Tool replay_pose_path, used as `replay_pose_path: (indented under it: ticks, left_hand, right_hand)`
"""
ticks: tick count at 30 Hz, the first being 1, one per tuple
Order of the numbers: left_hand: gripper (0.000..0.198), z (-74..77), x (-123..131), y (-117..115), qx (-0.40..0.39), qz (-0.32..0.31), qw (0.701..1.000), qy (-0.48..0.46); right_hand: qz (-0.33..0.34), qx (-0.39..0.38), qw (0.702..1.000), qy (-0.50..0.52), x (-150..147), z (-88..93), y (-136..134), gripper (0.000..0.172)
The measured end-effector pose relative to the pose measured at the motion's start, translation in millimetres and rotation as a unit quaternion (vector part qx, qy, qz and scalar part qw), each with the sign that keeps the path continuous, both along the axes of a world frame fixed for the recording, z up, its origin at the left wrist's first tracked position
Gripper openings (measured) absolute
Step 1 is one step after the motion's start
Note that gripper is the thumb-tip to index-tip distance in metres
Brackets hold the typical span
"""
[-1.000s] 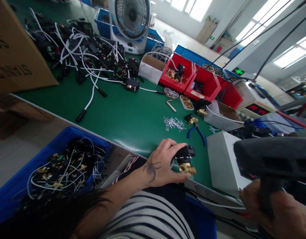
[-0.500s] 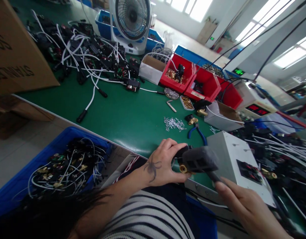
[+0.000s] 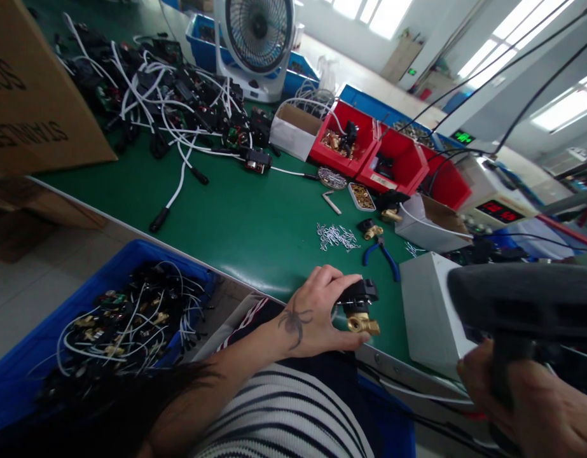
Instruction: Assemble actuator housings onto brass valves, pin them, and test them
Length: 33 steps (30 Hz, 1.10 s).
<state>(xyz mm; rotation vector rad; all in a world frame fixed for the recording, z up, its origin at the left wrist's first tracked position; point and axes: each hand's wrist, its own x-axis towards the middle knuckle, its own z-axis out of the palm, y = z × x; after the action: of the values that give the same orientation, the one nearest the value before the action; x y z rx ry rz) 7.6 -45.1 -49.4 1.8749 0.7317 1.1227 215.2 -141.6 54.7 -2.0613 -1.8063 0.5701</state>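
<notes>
My left hand (image 3: 317, 312) grips a brass valve (image 3: 362, 321) with a black top (image 3: 360, 291), thumb at the brass and fingers at the black part, by the bench's front edge. The brass port faces me. On the right, my right hand (image 3: 526, 394) is closed round the handle of a black mallet (image 3: 522, 299). Its head is raised close to the camera and blurred, well apart from the valve. Beyond my left hand lie blue-handled pliers (image 3: 383, 257), a heap of small silver clips (image 3: 337, 236) and another brass valve piece (image 3: 371, 229).
A grey metal box (image 3: 429, 312) stands right of the valve. Red bins (image 3: 393, 172), a white carton (image 3: 293, 137) and a fan (image 3: 257, 38) line the back. Black parts with white cables (image 3: 188, 108) heap up at left. A blue crate (image 3: 126, 261) stands below the bench.
My right hand has lifted the mallet away from the valve, up and to the right, toward the camera. The valve is now uncovered; my left hand has kept its place and hold.
</notes>
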Motion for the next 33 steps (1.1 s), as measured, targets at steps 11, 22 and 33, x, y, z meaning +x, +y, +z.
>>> replay_pose_path:
  ticks: [11, 22, 33]
  left_hand:
    - [0.073, 0.4, -0.4, -0.3, 0.011, 0.001, 1.0, 0.008]
    - [0.071, 3.3, -2.2, 0.1, 0.006, -0.005, 1.0, 0.001]
    - [0.072, 3.4, -2.5, -0.1, -0.015, -0.006, 1.0, 0.002]
  right_hand:
    - [0.017, 0.012, 1.0, -0.008, -1.6, -2.7, -0.2, 0.06]
    - [0.031, -0.037, 0.999, -0.006, -12.4, -5.5, 1.3, 0.059]
    - [0.029, -0.067, 0.996, 0.053, -17.2, -22.9, -1.0, 0.055]
